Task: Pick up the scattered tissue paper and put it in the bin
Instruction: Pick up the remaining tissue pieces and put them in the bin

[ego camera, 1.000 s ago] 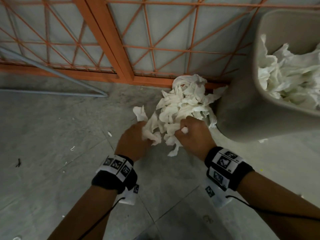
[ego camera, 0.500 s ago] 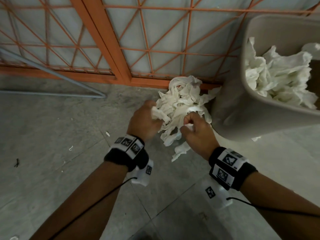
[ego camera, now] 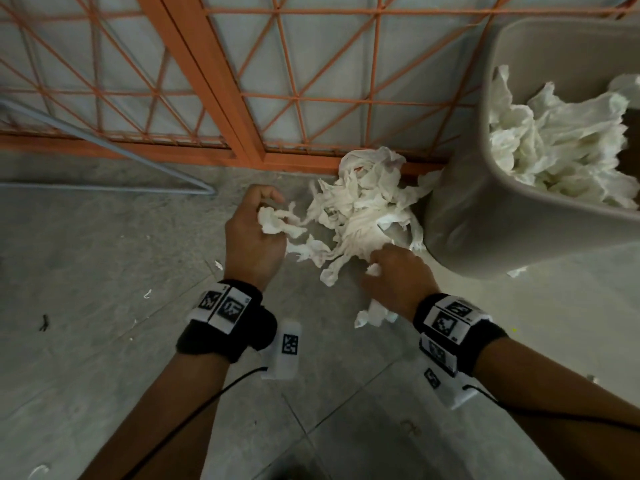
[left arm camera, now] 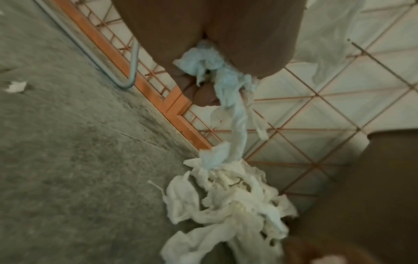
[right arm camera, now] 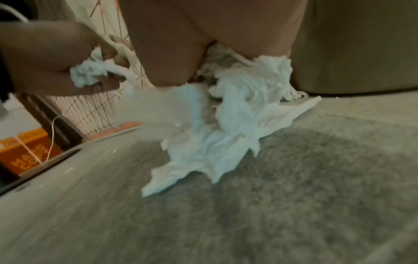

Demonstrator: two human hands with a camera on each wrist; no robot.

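A black wristband (ego camera: 225, 332) is worn on the left forearm, faced with white tiles printed in black square codes; a white block (ego camera: 284, 351) bearing another code hangs beside the wristband, and a thin black cable (ego camera: 207, 400) is led back from it. A matching band (ego camera: 457, 329) is worn on the right forearm.

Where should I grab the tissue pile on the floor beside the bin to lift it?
Grip the dense middle of the tissue pile, scooping from both sides low at the floor. It is a loose tangle of strips, so pulling the ends held by the left hand and right hand would likely only string it out.
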